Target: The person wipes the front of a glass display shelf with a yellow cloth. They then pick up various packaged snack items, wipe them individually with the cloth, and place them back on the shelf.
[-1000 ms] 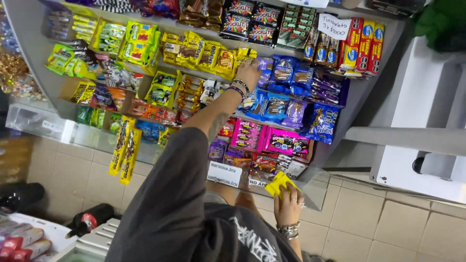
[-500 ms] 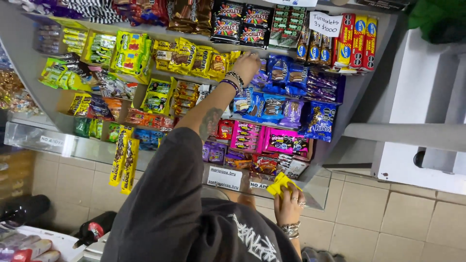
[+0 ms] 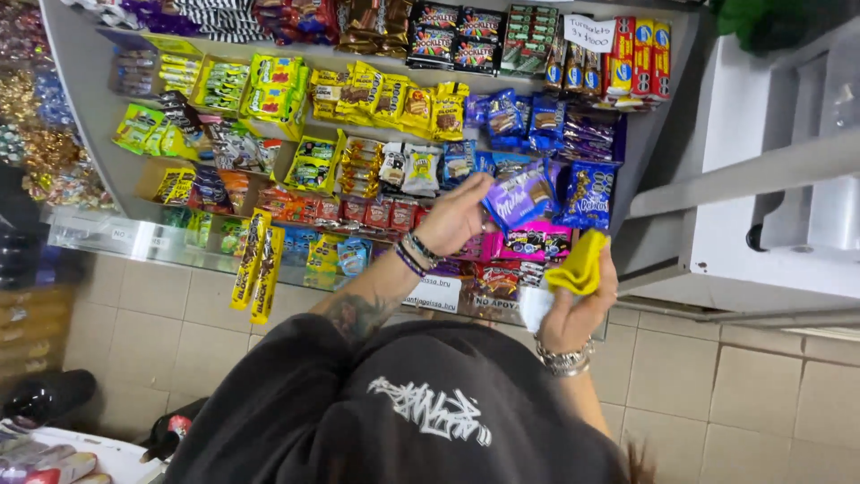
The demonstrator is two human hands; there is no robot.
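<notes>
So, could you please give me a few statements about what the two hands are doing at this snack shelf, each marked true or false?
1. The left hand holds a purple chocolate packet. True.
2. The right hand holds a red cloth. False: it holds a yellow cloth.
3. The right wrist wears a metal bracelet. True.
4. The left hand rests on the tiled floor. False: it is raised at the snack shelf.
</notes>
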